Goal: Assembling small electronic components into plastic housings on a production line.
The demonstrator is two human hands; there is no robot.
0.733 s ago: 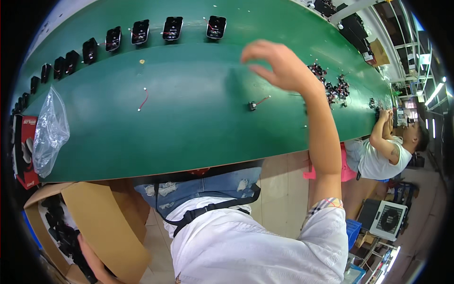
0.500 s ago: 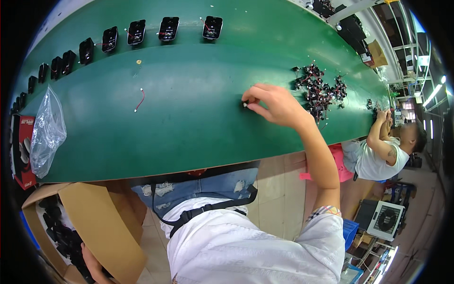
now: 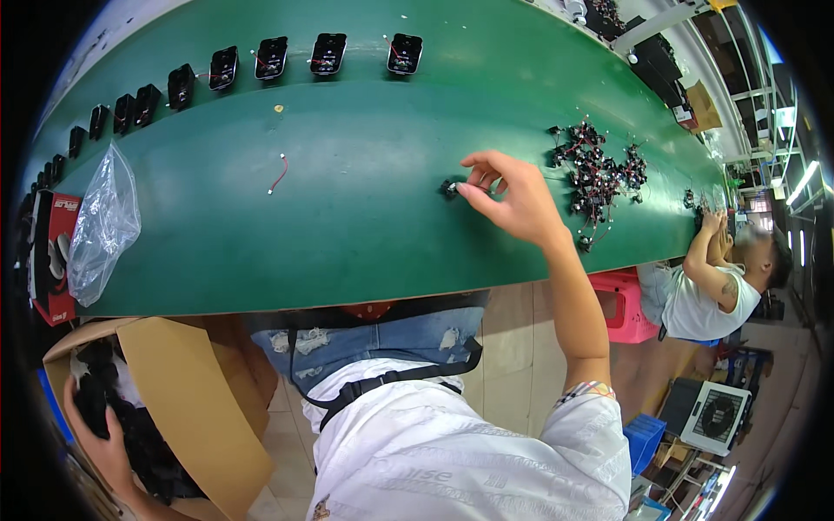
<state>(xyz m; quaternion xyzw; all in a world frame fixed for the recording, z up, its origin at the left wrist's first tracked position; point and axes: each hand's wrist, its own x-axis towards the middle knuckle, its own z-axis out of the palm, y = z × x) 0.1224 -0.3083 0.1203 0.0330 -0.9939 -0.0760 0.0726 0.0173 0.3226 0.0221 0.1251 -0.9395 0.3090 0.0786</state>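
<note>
My right hand (image 3: 514, 198) is over the middle of the green table, its index finger lifted away from the thumb. A small black part (image 3: 448, 188) with a light-coloured bit lies at the thumb tip. Down in an open cardboard box (image 3: 187, 382) at the lower left, my left hand (image 3: 106, 447) has its fingers wrapped round a black plastic piece (image 3: 91, 406). More dark pieces fill the box beneath it. To the right of my right hand lies a heap of small black parts with red wires (image 3: 599, 174).
A row of black devices with glossy fronts (image 3: 328, 54) runs along the table's far left side. A red-and-black wire lead (image 3: 278, 174) lies left of centre. A clear plastic bag (image 3: 106, 224) rests by a red box (image 3: 59, 256). At the right, a co-worker (image 3: 717, 286) sits near a pink stool (image 3: 630, 306).
My right index finger has lifted off the small black part. My left hand has come further into view in the box, round a black piece. The whole view has shifted slightly.
</note>
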